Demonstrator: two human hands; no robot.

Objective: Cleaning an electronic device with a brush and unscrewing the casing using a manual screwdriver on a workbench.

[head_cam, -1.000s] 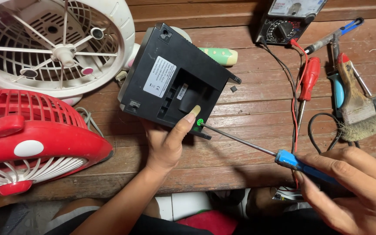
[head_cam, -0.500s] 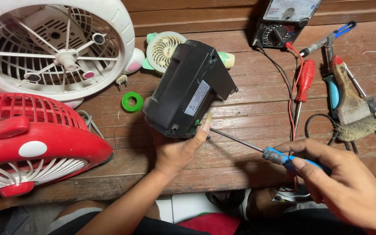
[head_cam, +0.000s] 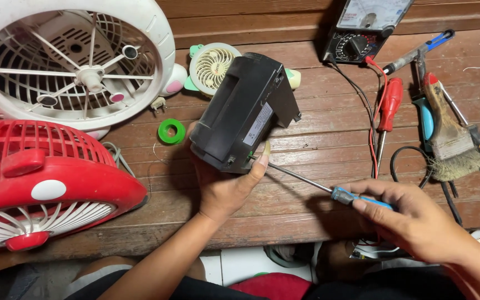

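My left hand (head_cam: 226,186) grips a black box-shaped plastic housing (head_cam: 245,111) from below and holds it tilted on its edge over the wooden table (head_cam: 318,144). My thumb rests by its lower corner. My right hand (head_cam: 412,216) holds a blue-handled screwdriver (head_cam: 329,191). Its thin shaft runs up and left, and the tip meets the housing's lower corner next to my thumb.
A white fan grille (head_cam: 73,61) and a red fan (head_cam: 40,178) fill the left. A small cream fan (head_cam: 213,66) and a green tape ring (head_cam: 171,131) lie behind the housing. At right are a multimeter (head_cam: 362,28), red probe (head_cam: 389,105), brush (head_cam: 445,133) and other hand tools.
My left hand turned the black housing from lying flat to standing on its edge, uncovering the small cream fan and green ring. The screwdriver stayed at the lower corner.
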